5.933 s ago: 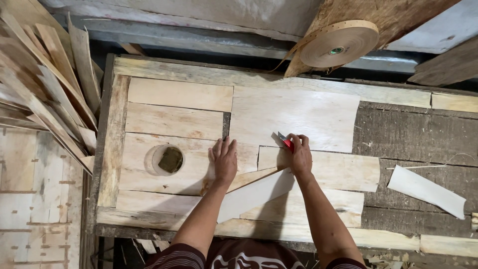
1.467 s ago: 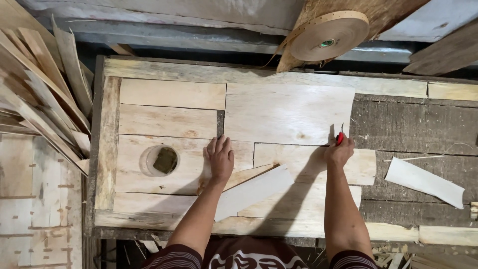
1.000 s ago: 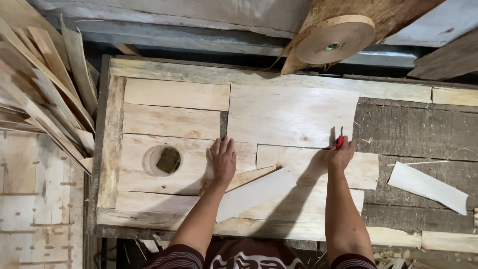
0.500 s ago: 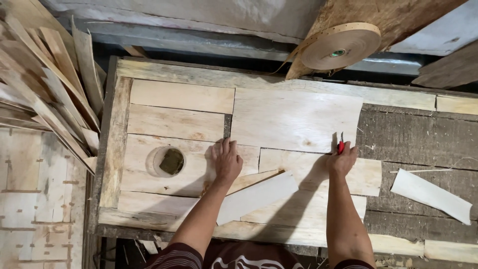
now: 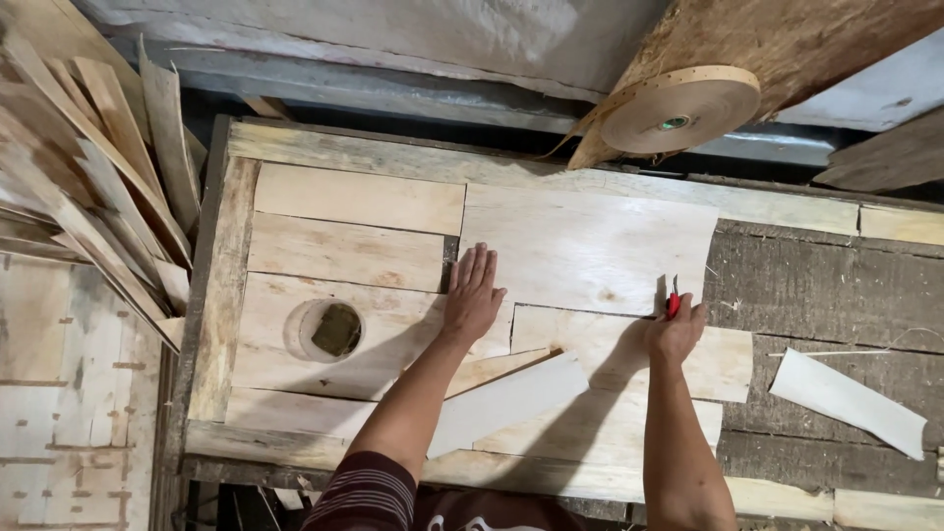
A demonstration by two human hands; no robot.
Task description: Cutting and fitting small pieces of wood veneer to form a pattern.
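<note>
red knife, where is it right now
In the head view, the red knife is in the right hand, right of centre, at the big veneer sheet's lower right edge.

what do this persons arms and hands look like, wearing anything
Both hands are bare: no gloves, rings or watch show on the left hand or the right hand. Both forearms are bare as well. The left arm ends in a short sleeve of dark maroon cloth with thin pale stripes. The right arm's sleeve is out of frame.
</note>
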